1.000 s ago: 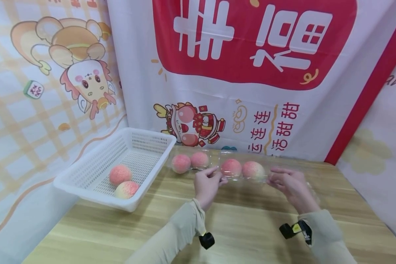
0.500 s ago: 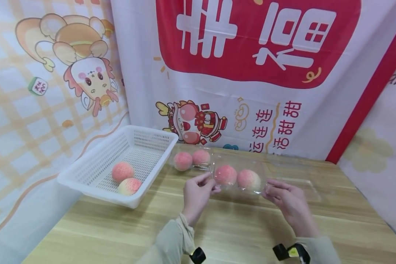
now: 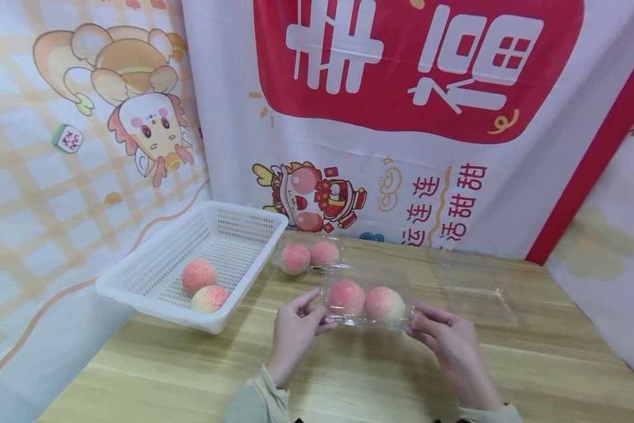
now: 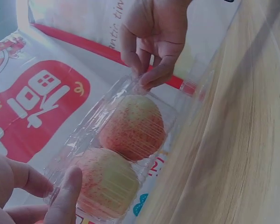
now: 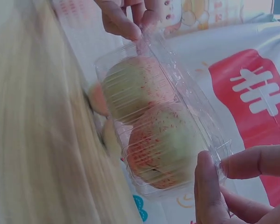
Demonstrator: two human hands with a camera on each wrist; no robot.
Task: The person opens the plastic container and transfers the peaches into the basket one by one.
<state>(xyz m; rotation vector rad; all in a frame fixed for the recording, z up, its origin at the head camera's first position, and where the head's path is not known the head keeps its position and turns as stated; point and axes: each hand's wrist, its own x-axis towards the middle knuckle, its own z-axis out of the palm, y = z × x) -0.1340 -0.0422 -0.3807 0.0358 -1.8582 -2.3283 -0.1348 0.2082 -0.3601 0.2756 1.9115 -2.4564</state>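
A clear plastic clamshell box (image 3: 369,275) holds two pink and pale-yellow peaches side by side, the left one (image 3: 345,298) pinker than the right one (image 3: 384,304). My left hand (image 3: 295,330) pinches the box's left end between thumb and fingers. At the opposite end, my right hand (image 3: 450,346) pinches the plastic edge. Both wrist views show the box raised off the wooden table, with the peaches (image 4: 133,126) seen through its ribbed plastic (image 5: 123,88). The lid lies down over the fruit.
Left of the hands, a white perforated basket (image 3: 110,285) contains two more peaches (image 3: 199,276). Behind the held box stands another clear box with two peaches (image 3: 324,252). An open clear plastic box (image 3: 480,302) lies at the right on the wooden table (image 3: 380,376). Printed cloth hangs behind.
Both hands have brought the box with its two peaches toward me and slightly left, away from the back of the table. The basket and the other boxes stay where they were.
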